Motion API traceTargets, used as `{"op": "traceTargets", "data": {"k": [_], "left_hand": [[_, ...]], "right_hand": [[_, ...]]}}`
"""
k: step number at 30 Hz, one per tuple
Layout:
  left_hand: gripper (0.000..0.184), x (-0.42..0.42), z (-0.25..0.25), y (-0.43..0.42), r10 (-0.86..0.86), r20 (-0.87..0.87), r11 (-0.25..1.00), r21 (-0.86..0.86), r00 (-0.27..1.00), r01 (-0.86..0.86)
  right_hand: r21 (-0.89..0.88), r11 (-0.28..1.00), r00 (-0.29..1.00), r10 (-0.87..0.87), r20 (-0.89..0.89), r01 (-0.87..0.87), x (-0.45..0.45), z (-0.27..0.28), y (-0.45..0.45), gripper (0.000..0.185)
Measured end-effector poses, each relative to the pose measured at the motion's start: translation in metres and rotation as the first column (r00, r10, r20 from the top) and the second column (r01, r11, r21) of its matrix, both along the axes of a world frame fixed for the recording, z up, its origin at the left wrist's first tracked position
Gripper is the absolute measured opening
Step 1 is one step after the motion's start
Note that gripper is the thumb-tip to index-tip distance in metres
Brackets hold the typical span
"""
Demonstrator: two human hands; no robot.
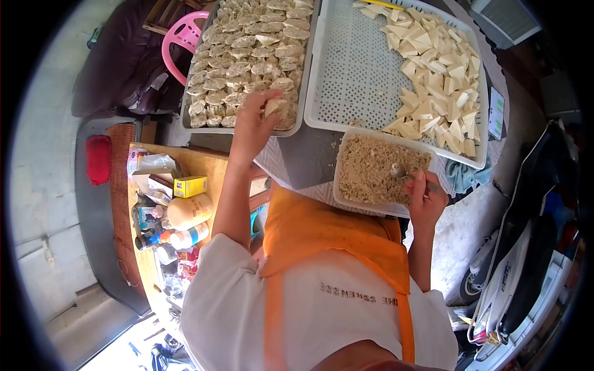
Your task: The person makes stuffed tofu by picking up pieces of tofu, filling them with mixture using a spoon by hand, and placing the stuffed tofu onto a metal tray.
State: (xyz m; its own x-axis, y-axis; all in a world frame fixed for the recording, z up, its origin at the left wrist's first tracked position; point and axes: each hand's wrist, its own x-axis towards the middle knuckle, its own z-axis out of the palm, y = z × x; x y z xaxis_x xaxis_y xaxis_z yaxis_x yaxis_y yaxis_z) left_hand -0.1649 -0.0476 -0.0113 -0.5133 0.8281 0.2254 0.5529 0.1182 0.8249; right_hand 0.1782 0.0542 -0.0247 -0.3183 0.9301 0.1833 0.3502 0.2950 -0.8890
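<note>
Your left hand [252,120] is pinching a pale piece [273,107] at the left tray [213,130], right hand [427,199] gripping a spoon [398,170] in crumbly mix [368,170].

the left hand [252,128] was observed extended forward, its thumb and fingers curved inward in a grip. the right hand [427,196] was held farther back, its fingers curled closed. both forearms [234,201] were found bare.

Bright lower-edge glare, black rounded corners, fisheye bending at edges
</note>
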Motion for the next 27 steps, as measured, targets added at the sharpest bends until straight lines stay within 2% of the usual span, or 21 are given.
{"op": "traceTargets", "data": {"k": [1, 4, 7, 10, 13, 16, 19, 22, 25, 26, 27], "left_hand": [[0.033, -0.002, -0.004, -0.001, -0.001, 0.134, 1.0, 0.015, 0.991, -0.001], [0.03, -0.004, -0.012, -0.003, 0.01, -0.16, 0.99, -0.138, 0.987, -0.032], [0.026, -0.009, -0.016, -0.004, -0.008, -0.311, 0.995, -0.099, 0.95, -0.024], [0.027, -0.01, -0.008, -0.005, 0.046, -0.142, 0.986, -0.15, 0.989, -0.068], [0.029, -0.017, -0.006, -0.007, -0.035, -0.09, 0.99, -0.142, 0.995, 0.022], [0.03, -0.011, 0.003, -0.006, -0.12, -0.234, 0.983, -0.161, 0.965, 0.084], [0.031, -0.008, -0.006, -0.005, -0.105, -0.325, 0.987, -0.153, 0.94, 0.058], [0.028, -0.01, -0.006, -0.006, -0.068, -0.248, 0.991, -0.126, 0.966, 0.038], [0.029, -0.021, -0.005, -0.008, -0.034, 0.055, 0.998, -0.043, 0.998, 0.037], [0.029, -0.017, -0.005, -0.009, -0.08, 0.277, 0.989, 0.139, 0.958, 0.043], [0.03, -0.01, 0.007, -0.009, -0.135, 0.442, 0.982, 0.18, 0.887, 0.06]], "right_hand": [[-0.001, 1.0, 1.0, 0.0, -0.005, 0.0, 0.0, -0.001, 0.0, 0.02], [0.04, 0.999, 1.0, 0.016, 0.016, -0.017, 0.002, -0.003, 0.001, 0.02], [0.046, 0.999, 0.999, 0.017, 0.028, -0.018, 0.001, -0.002, 0.001, 0.019], [0.023, 1.0, 1.0, 0.007, 0.005, -0.007, 0.001, -0.002, 0.001, 0.019], [0.042, 0.999, 1.0, 0.016, 0.013, -0.017, 0.001, -0.001, 0.001, 0.018], [0.028, 1.0, 1.0, 0.013, 0.008, -0.013, 0.002, -0.003, 0.002, 0.018], [0.037, 0.999, 1.0, 0.02, 0.01, -0.02, 0.002, -0.004, 0.002, 0.018], [0.023, 1.0, 1.0, 0.005, 0.005, -0.005, 0.002, -0.002, 0.001, 0.018], [0.012, 1.0, 1.0, 0.01, 0.005, -0.01, 0.002, -0.002, 0.001, 0.018], [0.011, 1.0, 1.0, 0.007, 0.005, -0.007, 0.002, -0.001, 0.001, 0.018], [0.009, 1.0, 1.0, 0.006, 0.005, -0.006, 0.001, 0.0, 0.001, 0.018]]}}
